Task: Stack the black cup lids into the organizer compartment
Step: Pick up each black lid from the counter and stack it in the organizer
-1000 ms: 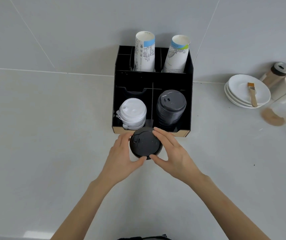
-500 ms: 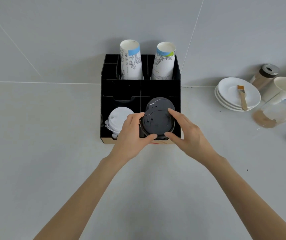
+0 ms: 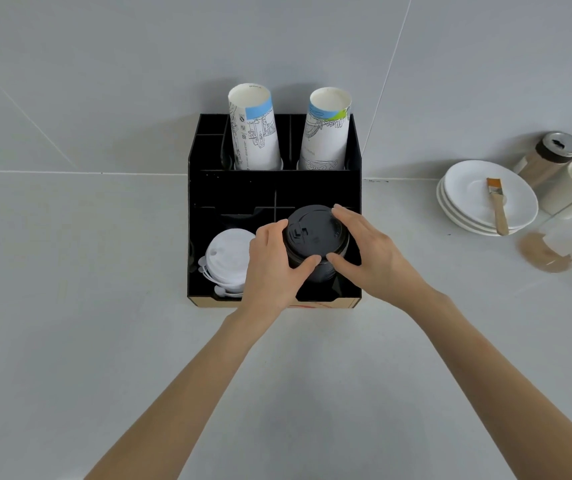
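A: Since a second ago both hands have carried the black lids from the surface's near edge up over the organizer (image 3: 274, 192), right?

B: Yes. The organizer sits against the far wall, and the black lids (image 3: 315, 233) are now above its near right compartment, beside the white lids (image 3: 227, 259) in the near left one.

A: And the grip?

B: The left hand (image 3: 272, 268) and right hand (image 3: 369, 258) flank the lids, fingers (image 3: 307, 263) clamped on the rim from both sides. Neither hand is nearer.

A: Which way do they go?

B: Probably straight down: the stack's axis stands nearly upright, compartment directly beneath.
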Action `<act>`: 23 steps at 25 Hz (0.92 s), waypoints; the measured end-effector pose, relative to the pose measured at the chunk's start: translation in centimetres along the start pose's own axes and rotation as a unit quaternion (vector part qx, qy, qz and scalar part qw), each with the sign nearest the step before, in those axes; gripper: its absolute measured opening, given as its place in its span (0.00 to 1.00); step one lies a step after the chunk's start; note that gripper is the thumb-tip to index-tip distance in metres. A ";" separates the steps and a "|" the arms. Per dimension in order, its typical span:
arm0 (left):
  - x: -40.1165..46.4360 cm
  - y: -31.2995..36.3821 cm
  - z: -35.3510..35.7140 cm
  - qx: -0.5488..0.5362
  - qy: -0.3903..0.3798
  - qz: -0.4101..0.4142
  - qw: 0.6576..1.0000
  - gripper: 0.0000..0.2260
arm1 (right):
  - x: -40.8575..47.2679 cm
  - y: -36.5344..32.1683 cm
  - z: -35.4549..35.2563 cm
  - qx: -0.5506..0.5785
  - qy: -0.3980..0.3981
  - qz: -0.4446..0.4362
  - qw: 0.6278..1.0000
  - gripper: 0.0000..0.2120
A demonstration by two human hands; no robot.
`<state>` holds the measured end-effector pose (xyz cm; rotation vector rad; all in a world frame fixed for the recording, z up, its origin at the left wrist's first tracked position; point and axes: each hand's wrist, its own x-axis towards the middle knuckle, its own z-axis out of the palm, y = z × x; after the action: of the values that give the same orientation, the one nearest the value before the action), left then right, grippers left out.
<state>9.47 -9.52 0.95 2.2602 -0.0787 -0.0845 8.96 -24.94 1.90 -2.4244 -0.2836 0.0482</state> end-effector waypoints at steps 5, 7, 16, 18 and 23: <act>0.9 -0.3 0.4 0.001 -0.010 -0.004 1.000 0.29 | 0.7 0.6 0.7 0.005 -0.001 0.017 1.000 0.28; 1.0 -0.3 0.6 0.005 -0.015 -0.009 1.000 0.29 | 0.7 0.8 1.0 0.014 0.011 0.024 1.000 0.28; 1.0 -0.6 0.6 0.037 -0.014 0.013 0.999 0.28 | 0.7 1.2 1.4 0.006 0.019 0.039 0.999 0.28; 1.1 -0.7 0.6 0.042 -0.016 0.012 0.999 0.28 | 0.7 1.0 1.5 0.012 0.020 0.042 0.999 0.28; 1.1 -0.7 0.2 0.053 -0.032 0.010 0.998 0.28 | 0.2 0.5 1.7 0.020 0.005 0.060 0.998 0.29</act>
<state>10.58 -9.26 0.25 2.3623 -0.1432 -0.1457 9.10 -24.14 0.27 -2.3983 -0.1320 0.0946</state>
